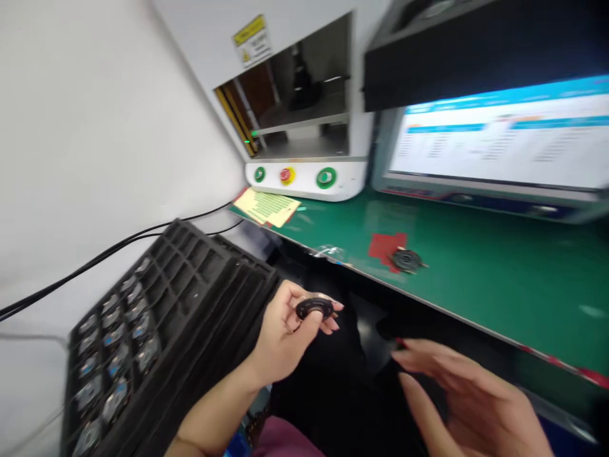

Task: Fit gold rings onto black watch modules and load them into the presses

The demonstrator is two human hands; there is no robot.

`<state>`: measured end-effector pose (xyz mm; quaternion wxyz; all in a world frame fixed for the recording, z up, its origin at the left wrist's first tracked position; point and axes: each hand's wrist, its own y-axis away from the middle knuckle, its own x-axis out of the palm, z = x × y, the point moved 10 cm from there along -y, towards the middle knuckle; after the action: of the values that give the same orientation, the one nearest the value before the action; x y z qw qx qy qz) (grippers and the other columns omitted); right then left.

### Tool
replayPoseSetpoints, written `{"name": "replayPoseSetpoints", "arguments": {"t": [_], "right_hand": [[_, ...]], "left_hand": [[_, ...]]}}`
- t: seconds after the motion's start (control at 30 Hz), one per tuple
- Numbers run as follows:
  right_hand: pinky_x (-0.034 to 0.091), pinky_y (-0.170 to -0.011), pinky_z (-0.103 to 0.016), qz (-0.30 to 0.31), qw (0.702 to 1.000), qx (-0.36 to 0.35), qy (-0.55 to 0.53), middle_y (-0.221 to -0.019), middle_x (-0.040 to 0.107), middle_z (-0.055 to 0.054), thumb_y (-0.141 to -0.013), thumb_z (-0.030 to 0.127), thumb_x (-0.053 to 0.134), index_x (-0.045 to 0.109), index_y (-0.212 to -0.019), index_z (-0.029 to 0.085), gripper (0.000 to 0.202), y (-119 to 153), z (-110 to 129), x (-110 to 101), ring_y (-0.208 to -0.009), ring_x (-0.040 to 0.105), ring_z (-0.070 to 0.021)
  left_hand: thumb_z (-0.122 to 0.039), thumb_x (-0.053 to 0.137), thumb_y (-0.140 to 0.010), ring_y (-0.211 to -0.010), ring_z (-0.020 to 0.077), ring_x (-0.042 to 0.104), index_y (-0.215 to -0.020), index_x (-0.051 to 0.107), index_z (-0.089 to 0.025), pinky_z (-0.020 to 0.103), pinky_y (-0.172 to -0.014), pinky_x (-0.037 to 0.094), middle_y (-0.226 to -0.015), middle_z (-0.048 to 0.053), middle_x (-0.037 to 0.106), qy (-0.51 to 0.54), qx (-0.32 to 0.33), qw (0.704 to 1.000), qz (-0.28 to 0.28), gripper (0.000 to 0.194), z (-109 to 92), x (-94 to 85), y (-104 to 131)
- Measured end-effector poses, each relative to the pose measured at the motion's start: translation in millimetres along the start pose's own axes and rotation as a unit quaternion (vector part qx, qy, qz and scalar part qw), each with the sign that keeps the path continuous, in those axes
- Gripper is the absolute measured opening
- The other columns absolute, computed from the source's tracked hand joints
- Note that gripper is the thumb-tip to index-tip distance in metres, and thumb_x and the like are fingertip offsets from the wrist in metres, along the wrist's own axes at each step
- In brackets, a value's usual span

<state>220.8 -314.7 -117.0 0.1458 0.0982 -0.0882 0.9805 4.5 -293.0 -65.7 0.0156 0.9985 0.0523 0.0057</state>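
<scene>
Near the middle of the head view, my left hand [290, 333] grips a small round black part [314, 308] between thumb and fingers. My right hand [464, 393], slightly blurred at the lower right, has its thumb and fingers apart with nothing visible between them. A similar dark round part [407, 259] lies on the green table [480, 273], at the edge of a red patch [384, 249]. To the left of my left hand is a stack of black foam trays [190, 298]; several metallic parts [114, 336] sit in the top tray's compartments.
Behind the table's left part stands a white machine [307, 179] with green and red buttons. A lit screen [495, 136] is at the back right. Yellow paper [266, 206] lies by the machine. Black cables [109, 252] run along the wall above the trays.
</scene>
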Motion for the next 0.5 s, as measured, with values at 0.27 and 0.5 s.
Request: {"name": "replayPoseSetpoints", "arguments": {"t": [0.27, 0.5], "right_hand": [[0.063, -0.081, -0.034, -0.030, 0.977, -0.210, 0.038, -0.102, 0.070, -0.003, -0.074, -0.007, 0.067, 0.059, -0.111, 0.023, 0.048, -20.2, 64.3, -9.3, -0.096, 0.070, -0.0175], [0.062, -0.082, -0.031, -0.033, 0.995, -0.092, -0.019, -0.088, 0.071, 0.000, -0.075, -0.002, 0.071, 0.060, -0.105, 0.023, 0.040, -39.4, 45.2, -28.4, -0.094, 0.071, -0.0173]], "left_hand": [[-0.034, 0.059, -0.096, -0.068, 0.0075, 0.057, -0.108, 0.059, -0.019, 0.017, -0.063, 0.047, -0.097, 0.007, 0.072, 0.113, -0.118, 0.943, 0.290, 0.019, 27.5, 125.9, -3.1], [-0.059, 0.036, -0.099, -0.071, 0.0136, 0.053, -0.137, 0.059, -0.026, 0.026, -0.066, 0.044, -0.088, 0.006, 0.061, 0.155, -0.111, 0.915, 0.355, 0.056, 33.7, 142.7, 8.6]]}}
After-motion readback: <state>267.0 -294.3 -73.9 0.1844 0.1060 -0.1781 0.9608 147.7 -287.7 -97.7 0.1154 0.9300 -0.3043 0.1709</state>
